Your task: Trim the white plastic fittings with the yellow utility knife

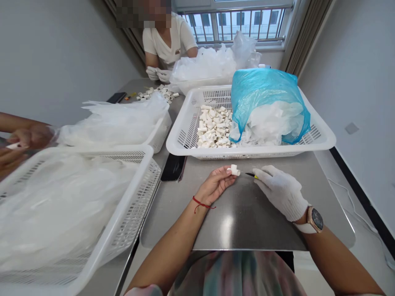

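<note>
My bare left hand [217, 183], with a red string at the wrist, pinches a small white plastic tee pipe fitting [234, 170] above the metal table. In a white knit glove, my right hand [281, 190] is closed around a small craft knife [251, 175]. Some yellow and a dark part of the knife show at the fingers, and its thin tip points left toward the fitting. Whether the tip touches the fitting I cannot tell. Just beyond my hands, a white basket [247, 153] bears a heap of similar white fittings [214, 126].
A blue plastic bag [262, 88] with white film lies in that basket. Left stand baskets of clear bags [61, 205]. A phone [173, 167] lies on the table [247, 230]. A gloved co-worker [168, 45] sits across; another person's hands [23, 142] work at left.
</note>
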Motion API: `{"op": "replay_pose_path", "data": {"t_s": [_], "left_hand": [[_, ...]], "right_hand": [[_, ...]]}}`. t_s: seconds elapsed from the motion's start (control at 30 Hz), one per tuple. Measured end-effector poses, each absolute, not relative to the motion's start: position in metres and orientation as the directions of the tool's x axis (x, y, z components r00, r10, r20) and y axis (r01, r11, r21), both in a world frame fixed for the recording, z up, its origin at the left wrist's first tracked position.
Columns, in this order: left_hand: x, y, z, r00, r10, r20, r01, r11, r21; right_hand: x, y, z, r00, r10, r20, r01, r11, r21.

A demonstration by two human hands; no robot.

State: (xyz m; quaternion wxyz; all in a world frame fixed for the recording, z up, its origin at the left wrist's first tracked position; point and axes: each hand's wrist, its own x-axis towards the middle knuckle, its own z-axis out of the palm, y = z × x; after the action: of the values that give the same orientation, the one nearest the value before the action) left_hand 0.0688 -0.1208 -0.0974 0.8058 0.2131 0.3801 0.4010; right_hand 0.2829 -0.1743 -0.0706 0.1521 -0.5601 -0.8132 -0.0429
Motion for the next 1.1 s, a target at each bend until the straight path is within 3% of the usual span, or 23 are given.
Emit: {"op": "replay_pose_path", "data": {"t_s": [0.9, 1.1], "left_hand": [[0.0656, -0.1196, -0.0996, 0.411, 0.819, -0.401, -0.482, 0.569, 0.667], [0.0658, -0.1204, -0.0994, 0.403, 0.822, -0.401, -0.497, 0.565, 0.659]], "right_hand": [[0.2847, -0.1739, -0.0682, -0.363, 0.893, 0.268, 0.9, 0.41, -0.148], [0.284, -0.1742, -0.068, -0.311, 0.909, 0.278, 0.926, 0.356, -0.129]]}}
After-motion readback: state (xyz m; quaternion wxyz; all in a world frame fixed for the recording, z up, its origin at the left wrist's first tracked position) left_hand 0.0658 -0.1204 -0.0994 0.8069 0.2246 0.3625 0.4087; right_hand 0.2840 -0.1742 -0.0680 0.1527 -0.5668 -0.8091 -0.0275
